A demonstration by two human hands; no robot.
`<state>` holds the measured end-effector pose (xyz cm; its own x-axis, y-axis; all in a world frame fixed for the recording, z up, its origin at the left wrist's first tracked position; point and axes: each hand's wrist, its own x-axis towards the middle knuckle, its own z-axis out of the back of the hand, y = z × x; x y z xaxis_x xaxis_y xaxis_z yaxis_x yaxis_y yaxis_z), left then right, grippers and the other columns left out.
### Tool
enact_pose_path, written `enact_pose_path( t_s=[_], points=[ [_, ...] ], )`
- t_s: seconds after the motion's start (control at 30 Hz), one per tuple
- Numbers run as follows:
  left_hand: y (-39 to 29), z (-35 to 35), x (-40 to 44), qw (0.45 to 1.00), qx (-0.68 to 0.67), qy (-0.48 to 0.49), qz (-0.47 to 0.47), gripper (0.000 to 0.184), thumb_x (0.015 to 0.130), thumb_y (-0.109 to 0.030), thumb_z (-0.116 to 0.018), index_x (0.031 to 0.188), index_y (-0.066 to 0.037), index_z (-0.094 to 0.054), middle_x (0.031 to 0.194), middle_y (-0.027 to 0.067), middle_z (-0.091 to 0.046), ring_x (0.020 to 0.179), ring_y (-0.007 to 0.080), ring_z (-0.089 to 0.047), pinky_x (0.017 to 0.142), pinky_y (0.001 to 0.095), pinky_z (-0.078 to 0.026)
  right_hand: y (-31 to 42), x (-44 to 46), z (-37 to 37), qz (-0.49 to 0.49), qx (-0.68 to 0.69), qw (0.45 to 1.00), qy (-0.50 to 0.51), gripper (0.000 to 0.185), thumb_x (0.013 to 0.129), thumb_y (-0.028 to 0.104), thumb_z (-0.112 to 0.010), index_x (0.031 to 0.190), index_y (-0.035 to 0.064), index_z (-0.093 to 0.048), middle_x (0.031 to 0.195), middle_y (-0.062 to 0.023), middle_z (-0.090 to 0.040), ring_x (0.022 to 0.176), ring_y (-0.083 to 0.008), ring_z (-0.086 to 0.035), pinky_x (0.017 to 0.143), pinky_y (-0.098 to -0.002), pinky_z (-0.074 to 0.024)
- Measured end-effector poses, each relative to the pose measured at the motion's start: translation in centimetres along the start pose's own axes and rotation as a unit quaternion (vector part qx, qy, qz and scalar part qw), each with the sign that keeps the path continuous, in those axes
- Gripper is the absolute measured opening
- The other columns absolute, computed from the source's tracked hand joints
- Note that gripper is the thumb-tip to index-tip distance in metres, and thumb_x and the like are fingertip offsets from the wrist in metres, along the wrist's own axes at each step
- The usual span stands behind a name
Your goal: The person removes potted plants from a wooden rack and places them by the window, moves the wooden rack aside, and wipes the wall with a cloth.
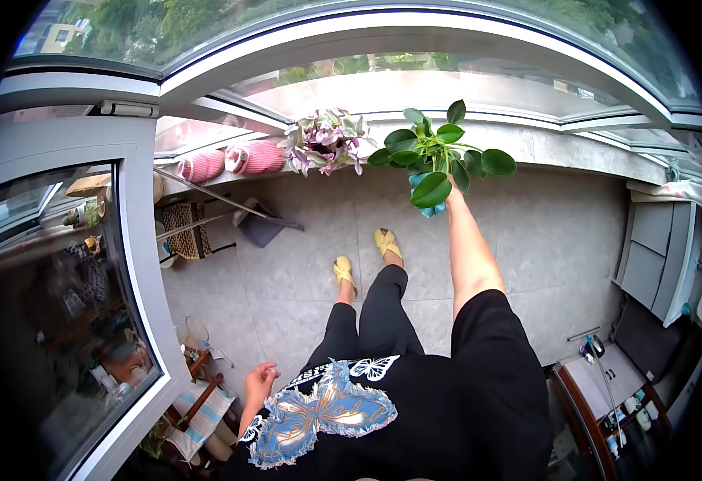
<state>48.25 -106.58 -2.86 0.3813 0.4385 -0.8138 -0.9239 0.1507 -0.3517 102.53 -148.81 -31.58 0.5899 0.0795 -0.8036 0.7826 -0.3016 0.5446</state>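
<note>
A leafy green potted plant (436,151) in a teal pot (432,212) is held out at the windowsill's edge, at the end of my outstretched right arm. My right hand (452,195) grips the pot, though leaves hide most of the fingers. Just left of it on the sill stands a plant with purple and green leaves (324,143); its pot is hidden beneath the foliage. My left hand (261,381) hangs beside my waist with nothing in it, its fingers loosely bent and apart.
Pink striped slippers (253,158) lie on the sill (559,149) below the windows. A dustpan (256,224) and long handles stand at left, near an open glazed door (138,240). A grey cabinet (647,252) and a wooden-framed table (599,385) are at right.
</note>
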Motion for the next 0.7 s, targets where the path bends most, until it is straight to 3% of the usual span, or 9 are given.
enact_pose_path(
  t_s=[0.23,0.7],
  points=[
    [-1.2,-1.6,-1.3,0.998,0.023,0.001,0.057,0.022,0.097,-0.008,-0.062,0.117,0.0,-0.067,0.089,0.0102,-0.076,0.087,0.0158,-0.072,0.081,0.0287,-0.055,0.8,4.1,0.3,0.004,0.008,1.0,-0.007,0.04,0.086,0.024,-0.077,0.117,0.001,-0.067,0.104,-0.0073,-0.07,0.088,-0.0184,-0.067,0.078,-0.0338,-0.0536],
    [-2.8,-4.5,-1.3,0.999,-0.007,0.015,0.03,0.023,0.097,-0.008,-0.062,0.118,-0.002,-0.067,0.094,0.0104,-0.076,0.09,0.0142,-0.071,0.084,0.0279,-0.053,0.7,8.0,1.3,0.083,0.043,0.993,-0.071,0.044,0.084,0.024,-0.079,0.119,0.0006,-0.066,0.106,-0.0075,-0.07,0.09,-0.0192,-0.067,0.08,-0.0345,-0.0533]
  ],
)
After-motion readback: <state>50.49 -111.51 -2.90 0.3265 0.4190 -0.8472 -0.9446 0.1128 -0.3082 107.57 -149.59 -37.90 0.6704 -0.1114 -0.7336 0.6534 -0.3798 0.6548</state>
